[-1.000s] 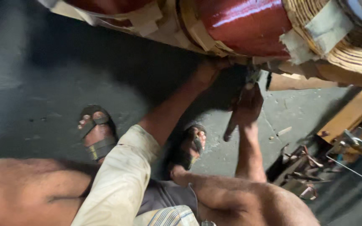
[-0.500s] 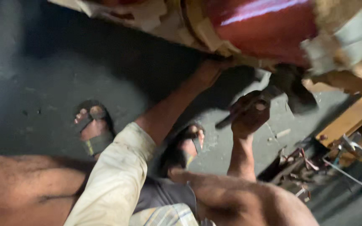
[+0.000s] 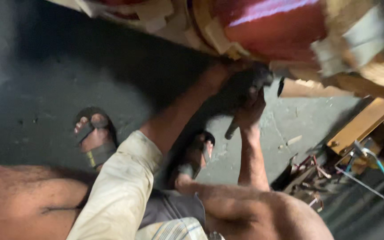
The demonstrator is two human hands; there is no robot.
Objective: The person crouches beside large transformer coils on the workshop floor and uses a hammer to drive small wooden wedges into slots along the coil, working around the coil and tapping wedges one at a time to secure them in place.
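Note:
A big coil (image 3: pixel 276 31) with a glossy red wrap and tan paper strips hangs overhead across the top of the view. My left hand (image 3: pixel 222 73) reaches up and presses against its underside; the fingers are hidden in shadow. My right hand (image 3: pixel 250 112) is just right of it, closed around the dark handle of a hammer (image 3: pixel 245 95). The hammer's head (image 3: pixel 263 76) is up at the coil's lower edge, close to my left hand, and the handle end pokes out below my fist.
I squat on a dark concrete floor (image 3: pixel 36 89), with my sandalled feet (image 3: pixel 93 135) (image 3: pixel 198 153) under me. A wooden plank (image 3: pixel 361 124) and a pile of metal scraps and wires (image 3: pixel 330 171) lie at the right.
My right hand has swung the hammer from out at the right up and left against the coil's underside. My left hand has stayed at the coil.

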